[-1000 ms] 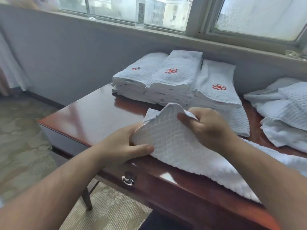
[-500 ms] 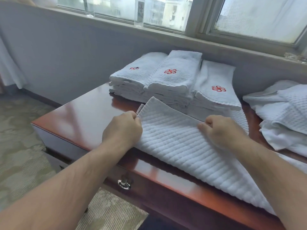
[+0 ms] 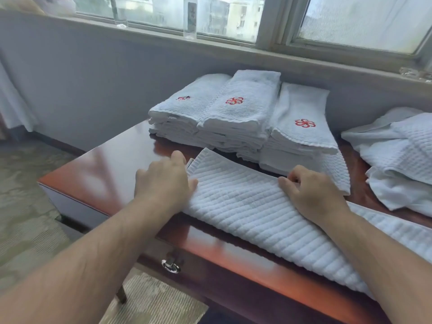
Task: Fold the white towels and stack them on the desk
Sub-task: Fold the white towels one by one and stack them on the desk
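Two hands are working one white ribbed cotton towel (image 3: 252,206) lying flat on the red-brown wooden desk (image 3: 112,164). Left hand (image 3: 163,183) is pressing its short end, fingers relaxed; right hand (image 3: 313,192) is pinching the far hem. Long axis is running rightward beyond it.

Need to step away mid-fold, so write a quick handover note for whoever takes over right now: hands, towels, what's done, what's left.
Left hand: open, thumb resting on the left end of the ribbed towel.
Right hand: fingers curled, pinching that towel's far edge.
The ribbed towel lies along the front of the desk, running off to the right.
Done: three folded stacks with red logos stand at the back of the desk.
Left: finish folding this towel, stack it, then work through the unfolded pile at the right.
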The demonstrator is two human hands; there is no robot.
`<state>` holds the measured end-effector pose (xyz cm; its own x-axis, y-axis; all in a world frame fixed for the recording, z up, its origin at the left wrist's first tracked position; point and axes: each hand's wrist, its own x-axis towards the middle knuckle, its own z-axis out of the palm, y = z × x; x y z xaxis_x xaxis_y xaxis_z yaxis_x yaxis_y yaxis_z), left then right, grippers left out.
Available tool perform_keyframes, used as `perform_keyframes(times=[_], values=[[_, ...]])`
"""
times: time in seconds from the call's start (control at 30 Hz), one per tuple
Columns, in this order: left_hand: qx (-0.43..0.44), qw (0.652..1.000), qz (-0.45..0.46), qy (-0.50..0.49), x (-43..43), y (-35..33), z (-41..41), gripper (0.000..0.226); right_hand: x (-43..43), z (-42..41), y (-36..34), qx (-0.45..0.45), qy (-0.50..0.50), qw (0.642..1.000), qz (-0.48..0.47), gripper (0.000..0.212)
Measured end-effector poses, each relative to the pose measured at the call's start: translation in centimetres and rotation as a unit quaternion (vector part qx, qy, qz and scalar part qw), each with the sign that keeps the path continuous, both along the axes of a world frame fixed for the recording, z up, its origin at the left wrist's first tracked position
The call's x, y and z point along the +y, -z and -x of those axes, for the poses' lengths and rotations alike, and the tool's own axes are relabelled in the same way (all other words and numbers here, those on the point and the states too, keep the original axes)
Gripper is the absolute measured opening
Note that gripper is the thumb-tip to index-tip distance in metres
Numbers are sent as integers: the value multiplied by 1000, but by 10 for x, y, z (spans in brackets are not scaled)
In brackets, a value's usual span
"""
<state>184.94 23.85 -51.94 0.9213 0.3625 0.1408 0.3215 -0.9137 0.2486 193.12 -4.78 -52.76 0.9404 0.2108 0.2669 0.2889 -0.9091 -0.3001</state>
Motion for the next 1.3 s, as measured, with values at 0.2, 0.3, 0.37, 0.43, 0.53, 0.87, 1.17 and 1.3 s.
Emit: perform_keyframes(times=[0.2, 0.3, 0.37, 0.43, 0.53, 0.87, 1.17, 1.3], values=[[-108, 968, -20, 224, -60, 1, -5, 37, -16, 44, -5, -159, 24, 987, 10, 12], [-17, 955, -11, 295, -89, 8, -14, 48, -36, 60, -2, -71, 46, 995, 51, 29], [60, 954, -17, 293, -94, 16, -19, 60, -50, 67, 4, 43, 56, 995, 76, 52], [95, 952, -19, 292, -93, 22, -20, 66, -58, 69, 10, 146, 46, 984, 91, 76], [96, 957, -34, 271, -83, 23, -18, 70, -58, 67, 10, 183, 50, 975, 115, 85], [-24, 976, 98, 195, -50, 20, -22, 41, 21, 51, -1, -9, -52, 988, -146, 26], [142, 985, 20, 93, -8, 26, -18, 67, 23, 48, 14, 11, -32, 991, -126, 17], [123, 984, -31, 125, -10, 22, -17, 63, 25, 49, 13, 15, -30, 992, -120, 15]])
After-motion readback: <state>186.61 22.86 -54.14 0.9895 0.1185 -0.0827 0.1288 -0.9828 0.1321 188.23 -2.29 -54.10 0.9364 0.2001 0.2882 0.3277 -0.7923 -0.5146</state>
